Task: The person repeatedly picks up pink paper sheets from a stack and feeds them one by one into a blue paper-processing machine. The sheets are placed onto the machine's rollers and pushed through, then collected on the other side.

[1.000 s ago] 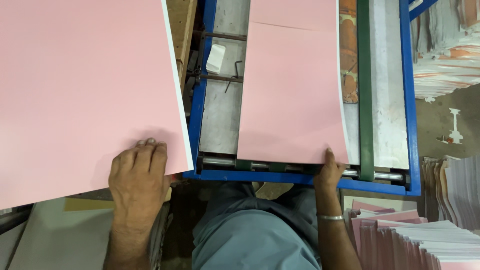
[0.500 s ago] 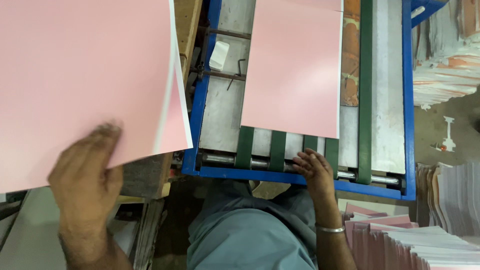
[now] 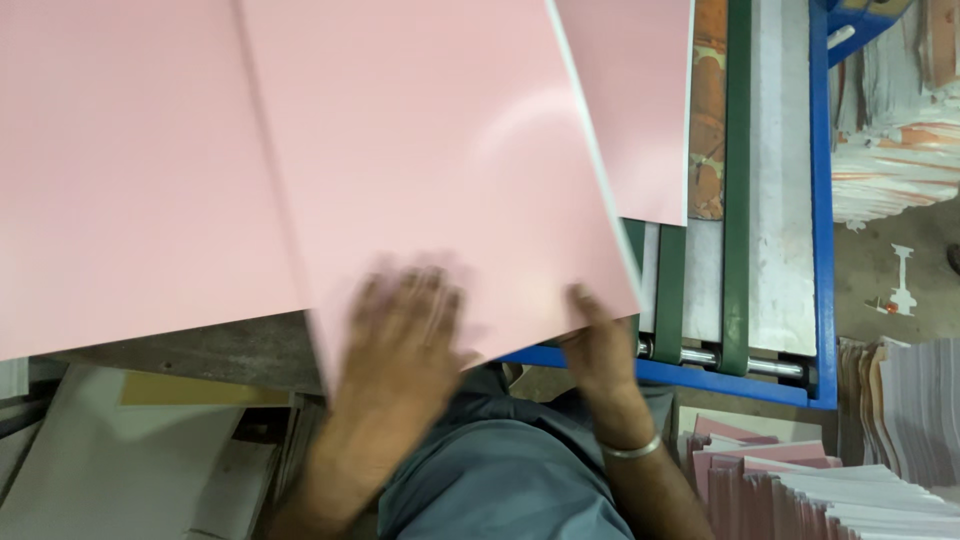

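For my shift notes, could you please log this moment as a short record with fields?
left hand: flat on the top pink sheet, blurred
right hand: at that sheet's near right corner; grip unclear
pink stack: at left, under the sheet
machine frame: blue, with green belts
second sheet: pink, farther along the belts
paper piles: lower right, white and pink
wrist: metal bangle on the right
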